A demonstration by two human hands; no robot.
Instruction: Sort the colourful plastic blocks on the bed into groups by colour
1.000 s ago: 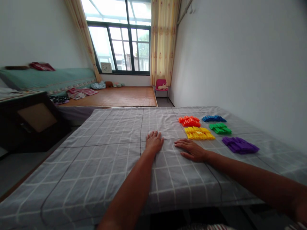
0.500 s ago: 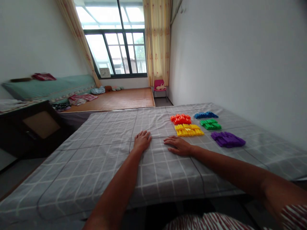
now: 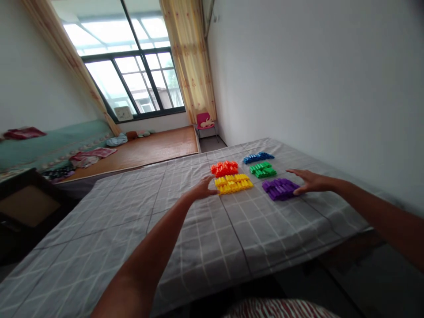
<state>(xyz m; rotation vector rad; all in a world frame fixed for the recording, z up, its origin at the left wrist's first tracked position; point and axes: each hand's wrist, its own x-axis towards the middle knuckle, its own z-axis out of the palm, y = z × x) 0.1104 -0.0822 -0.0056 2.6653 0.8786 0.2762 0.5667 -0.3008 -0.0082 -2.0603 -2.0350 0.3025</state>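
Five piles of coloured pieces lie on a grey checked cloth [image 3: 185, 238]. My left hand [image 3: 202, 189] is at the left edge of the yellow pile [image 3: 233, 183], thumb and fingers apart. Behind the yellow pile sits the red-orange pile [image 3: 224, 168]. My right hand [image 3: 308, 181], fingers spread, is at the right end of the purple pile [image 3: 280, 189], its thumb by the pile's edge. The green pile [image 3: 263, 170] and the blue pile [image 3: 258, 157] lie beyond the purple one. Neither hand holds anything.
A white wall [image 3: 298, 79] runs along the right side. Beyond the table are a low bed [image 3: 159, 148] with cloths on it, a pink chair [image 3: 203, 118] and a window with curtains. A dark cabinet [image 3: 29, 198] stands at the left.
My hands have moved apart from the cloth in front of the piles: the left to the yellow pile, the right out beside the purple pile. The view has turned right and tilted.
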